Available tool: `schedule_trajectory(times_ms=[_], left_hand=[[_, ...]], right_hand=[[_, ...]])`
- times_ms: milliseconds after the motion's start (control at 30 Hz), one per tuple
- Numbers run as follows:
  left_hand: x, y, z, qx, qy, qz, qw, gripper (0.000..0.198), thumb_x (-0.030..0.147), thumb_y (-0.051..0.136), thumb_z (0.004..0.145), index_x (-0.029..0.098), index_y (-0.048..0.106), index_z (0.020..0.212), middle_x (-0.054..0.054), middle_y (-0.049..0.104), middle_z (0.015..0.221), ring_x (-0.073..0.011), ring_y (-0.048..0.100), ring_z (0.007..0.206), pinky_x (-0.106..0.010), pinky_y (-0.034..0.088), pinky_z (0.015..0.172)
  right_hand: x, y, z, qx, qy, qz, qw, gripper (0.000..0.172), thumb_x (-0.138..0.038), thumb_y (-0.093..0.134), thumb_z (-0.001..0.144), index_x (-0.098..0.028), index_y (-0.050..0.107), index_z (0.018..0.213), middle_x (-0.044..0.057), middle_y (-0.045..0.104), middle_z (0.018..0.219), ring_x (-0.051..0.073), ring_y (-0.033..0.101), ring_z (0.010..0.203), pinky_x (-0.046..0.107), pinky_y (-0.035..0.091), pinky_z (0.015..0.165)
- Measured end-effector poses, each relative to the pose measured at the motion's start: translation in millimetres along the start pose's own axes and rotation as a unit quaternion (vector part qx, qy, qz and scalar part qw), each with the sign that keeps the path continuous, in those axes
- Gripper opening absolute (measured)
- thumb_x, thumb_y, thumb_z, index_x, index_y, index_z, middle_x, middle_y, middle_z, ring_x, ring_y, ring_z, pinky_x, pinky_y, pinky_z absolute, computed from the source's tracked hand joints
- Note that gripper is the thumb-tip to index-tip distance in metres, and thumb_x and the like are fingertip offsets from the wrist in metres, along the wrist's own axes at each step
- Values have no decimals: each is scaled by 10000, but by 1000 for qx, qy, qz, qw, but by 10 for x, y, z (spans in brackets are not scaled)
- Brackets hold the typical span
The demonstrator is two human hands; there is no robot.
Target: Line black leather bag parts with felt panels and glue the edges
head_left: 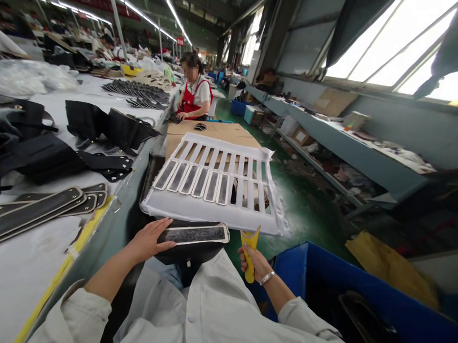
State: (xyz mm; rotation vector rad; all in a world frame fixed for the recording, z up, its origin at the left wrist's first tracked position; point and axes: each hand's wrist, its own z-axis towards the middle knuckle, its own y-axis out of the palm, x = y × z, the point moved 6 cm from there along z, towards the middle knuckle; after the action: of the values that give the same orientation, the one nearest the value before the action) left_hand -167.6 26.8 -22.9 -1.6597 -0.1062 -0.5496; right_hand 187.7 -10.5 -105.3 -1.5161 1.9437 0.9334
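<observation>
at the left, the long white-covered surface (20, 285) carries black pieces, while a white slotted frame (211, 209) lies in front of the person, with 6 pale-rimmed strips (190, 179) set side by side in its near row. at the right is a blue bin (291, 270).

nearer the body, a black piece (174, 256) rests at the lap, below the frame's near edge. on top of it, a dark panel (197, 235) with a pale rim faces up, its long axis running left to right across the body, roughly square to the yellow tool (249, 260) beyond its right end. the tool stands nearly upright, its 2-pointed end up, just beside the panel and apart from it.

the left grip (152, 242) is the nearer 1: it touches the panel's left end, fingers along the far side, thumb along the near side, spread rather than pressed together. that forearm slants in from the lower left. the right grip (252, 261) is closed around the yellow tool, its forearm rising from the lower right, with a pale band (267, 278) at the wrist.
</observation>
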Motion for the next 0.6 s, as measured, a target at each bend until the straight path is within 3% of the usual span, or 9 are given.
schedule_trajectory(times_ms=[133, 233, 333, 400, 500, 600], left_hand=[[-51, 45, -54, 47, -12, -42, 998, 722, 586, 511, 767, 157, 415, 1339, -112, 422, 1401, -252, 374, 1291, -397, 279, 1088], [-35, 42, -196, 128, -49, -64, 989, 717, 589, 492, 782, 142, 404, 1334, -127, 415, 1395, -264, 371, 1291, -420, 293, 1087], [152, -48, -440, 247, -62, -75, 964, 598, 531, 451, 836, 169, 414, 1311, -116, 447, 1361, -260, 367, 1291, -444, 276, 1100], [335, -109, -609, 296, -51, -95, 949, 494, 457, 436, 869, 203, 428, 1292, -94, 473, 1339, -245, 367, 1293, -444, 262, 1112], [557, -115, -766, 275, -28, -179, 944, 432, 422, 473, 857, 253, 473, 1255, -61, 521, 1298, -234, 431, 1248, -422, 328, 1083], [723, 11, -789, 161, 7, -334, 929, 552, 504, 517, 809, 272, 453, 1306, -60, 518, 1321, -256, 479, 1212, -416, 406, 1025]], right_hand=[[-8, -9, -43, -14, 0, 41, 999, 320, -443, 644, 718, -139, 555, 764, -46, 466, 556, 61, 410, 400, 212, 370, 410], [-152, -13, -132, -19, -40, 70, 997, 296, -368, 668, 674, -161, 592, 871, -40, 503, 645, 67, 450, 470, 218, 412, 477], [-423, 91, -276, -49, -83, 73, 993, 316, -371, 683, 683, -174, 619, 921, -24, 534, 700, 82, 489, 520, 234, 434, 503], [-640, 212, -391, -55, -106, 50, 992, 300, -387, 694, 699, -166, 630, 891, -15, 549, 698, 89, 508, 523, 241, 447, 499], [-897, 511, -588, -59, -128, 12, 990, 302, -440, 666, 734, -159, 628, 838, -26, 541, 616, 89, 506, 470, 239, 457, 462], [-794, 1099, -814, -176, -72, -59, 980, 432, -564, 599, 749, -136, 621, 798, -22, 536, 529, 106, 506, 390, 252, 453, 398]])
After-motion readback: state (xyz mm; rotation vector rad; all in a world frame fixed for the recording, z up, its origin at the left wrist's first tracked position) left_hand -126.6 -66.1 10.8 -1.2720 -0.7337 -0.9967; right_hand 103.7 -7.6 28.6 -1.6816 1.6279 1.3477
